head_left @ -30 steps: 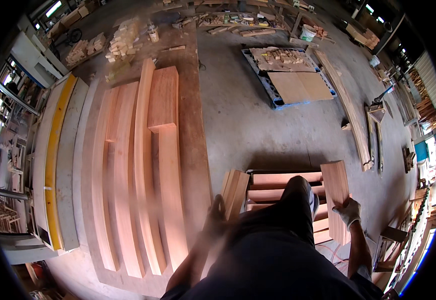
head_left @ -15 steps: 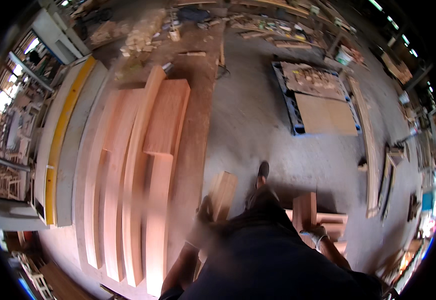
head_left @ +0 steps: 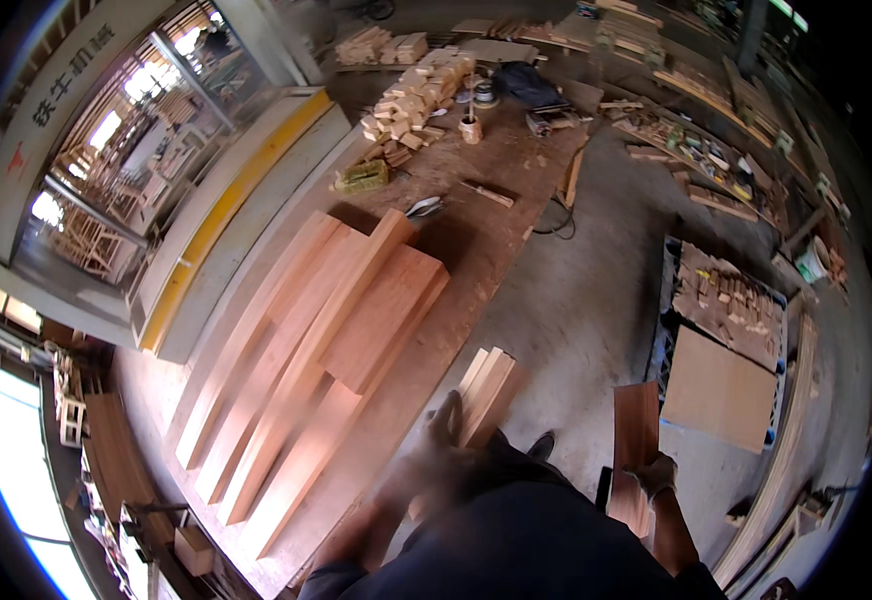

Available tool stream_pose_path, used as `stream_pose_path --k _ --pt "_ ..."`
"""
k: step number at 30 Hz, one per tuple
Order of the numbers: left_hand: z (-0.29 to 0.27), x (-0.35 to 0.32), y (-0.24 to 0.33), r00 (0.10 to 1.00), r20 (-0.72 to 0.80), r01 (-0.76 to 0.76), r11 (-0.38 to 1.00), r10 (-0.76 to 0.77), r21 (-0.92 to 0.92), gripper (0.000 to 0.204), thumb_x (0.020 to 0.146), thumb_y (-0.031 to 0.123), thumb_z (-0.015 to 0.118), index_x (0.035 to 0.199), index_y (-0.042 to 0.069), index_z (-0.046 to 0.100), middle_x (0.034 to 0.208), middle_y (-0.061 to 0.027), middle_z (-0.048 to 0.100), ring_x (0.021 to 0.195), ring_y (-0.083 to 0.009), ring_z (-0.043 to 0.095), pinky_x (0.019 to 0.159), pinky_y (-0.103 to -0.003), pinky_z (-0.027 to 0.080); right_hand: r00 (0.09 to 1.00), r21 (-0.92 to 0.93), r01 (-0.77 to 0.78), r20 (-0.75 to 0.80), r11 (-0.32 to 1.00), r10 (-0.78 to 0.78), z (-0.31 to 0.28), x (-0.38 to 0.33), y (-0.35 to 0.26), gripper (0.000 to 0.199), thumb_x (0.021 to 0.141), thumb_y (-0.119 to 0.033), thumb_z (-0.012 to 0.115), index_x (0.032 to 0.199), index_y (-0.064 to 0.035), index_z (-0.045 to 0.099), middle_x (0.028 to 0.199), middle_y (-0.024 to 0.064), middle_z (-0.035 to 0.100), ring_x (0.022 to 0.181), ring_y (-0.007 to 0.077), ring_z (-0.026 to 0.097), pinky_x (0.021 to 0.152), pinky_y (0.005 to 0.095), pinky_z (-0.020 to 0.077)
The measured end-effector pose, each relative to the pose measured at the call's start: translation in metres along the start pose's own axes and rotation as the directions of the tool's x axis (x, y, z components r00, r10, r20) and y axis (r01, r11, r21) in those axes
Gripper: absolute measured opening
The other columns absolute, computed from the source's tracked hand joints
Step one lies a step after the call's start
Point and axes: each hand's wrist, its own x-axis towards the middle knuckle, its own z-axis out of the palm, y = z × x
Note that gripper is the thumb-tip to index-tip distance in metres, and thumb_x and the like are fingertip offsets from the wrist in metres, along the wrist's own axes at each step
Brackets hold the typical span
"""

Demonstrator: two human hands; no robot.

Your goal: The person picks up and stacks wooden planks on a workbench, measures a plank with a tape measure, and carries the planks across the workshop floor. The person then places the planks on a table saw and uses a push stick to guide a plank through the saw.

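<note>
Setting: woodworking shop with a grey concrete floor, seen from above; edges bend toward the rim.
Right hand: gloved, fingers closed over the top edge of a dark reddish board, which stands nearly upright at the person's right side.
Left hand: blurred, gloved, wrapped around the near end of a bundle of pale planks; the exact finger closure cannot be told.
Planks: held just off the right edge of the bench, slanting up and away from the body.
Shoe: dark, on the floor between the two hands.
Bench: long brown worktop left of the person, carrying a stack of long reddish boards laid side by side lengthwise.
Pallet: right of centre on the floor, holding a flat tan sheet and small offcuts.
Far bench end: pile of pale blocks, a small cup, scattered tools.
Left wall: yellow-edged machine beside bright windows.
</note>
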Motion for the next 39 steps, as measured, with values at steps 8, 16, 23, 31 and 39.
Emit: stream_pose_path --k 8,16,23,31,39 --pt "-0.074 0.091 0.024 0.872 -0.357 -0.110 0.845 0.335 0.524 0.140 0.054 0.047 0.103 0.164 -0.002 0.031 0.132 -0.0286 0.061 0.115 -0.0466 0.059 0.105 -0.051 0.049 0.967 -0.157 0.214 0.172 0.964 -0.187 -0.055 0.082 -0.162 0.071 0.066 -0.046 0.097 0.116 -0.0004 0.076 0.114 0.0202 0.079 0.108 0.0359 0.075 0.097 0.0436 0.0583" --pt "-0.152 0.174 0.037 0.876 -0.462 0.223 0.729 0.142 0.647 0.125 0.061 0.042 0.093 0.165 0.007 0.032 0.143 -0.0298 0.051 0.130 -0.0507 0.049 0.113 -0.058 0.040 0.850 -0.156 0.523 0.176 0.838 -0.497 -0.051 0.143 -0.319 0.073 0.067 -0.051 0.092 0.115 0.0010 0.075 0.110 0.0237 0.078 0.108 0.0377 0.075 0.095 0.0447 0.0590" --pt "-0.133 0.200 -0.005 0.728 -0.552 0.210 0.634 0.407 0.745 0.084 0.076 0.036 0.085 0.151 0.013 0.055 0.153 -0.0277 0.044 0.140 -0.0509 0.042 0.120 -0.065 0.033 0.694 -0.217 0.719 0.179 0.660 -0.697 -0.044 0.176 -0.455 0.060 0.069 -0.043 0.086 0.110 -0.0003 0.076 0.104 0.0270 0.077 0.100 0.0425 0.075 0.093 0.0481 0.0588" --pt "-0.084 0.206 -0.037 0.555 -0.650 0.301 0.603 0.519 0.739 0.045 0.090 0.015 0.071 0.135 0.016 0.068 0.141 -0.0128 0.057 0.125 -0.0392 0.057 0.106 -0.057 0.049 0.655 -0.378 0.747 0.280 0.547 -0.702 -0.020 0.216 -0.580 0.057 0.071 -0.043 0.083 0.109 -0.0019 0.075 0.110 0.0248 0.077 0.105 0.0409 0.074 0.094 0.0472 0.0585" --pt "-0.073 0.198 -0.006 0.637 -0.669 0.381 0.598 0.382 0.705 0.043 0.087 0.007 0.066 0.129 0.016 0.070 0.117 -0.0061 0.060 0.108 -0.0315 0.061 0.090 -0.045 0.053 0.573 -0.409 0.801 0.314 0.437 -0.757 0.016 0.261 -0.613 0.056 0.073 -0.044 0.084 0.109 -0.0034 0.073 0.112 0.0224 0.077 0.107 0.0398 0.073 0.096 0.0467 0.0579"
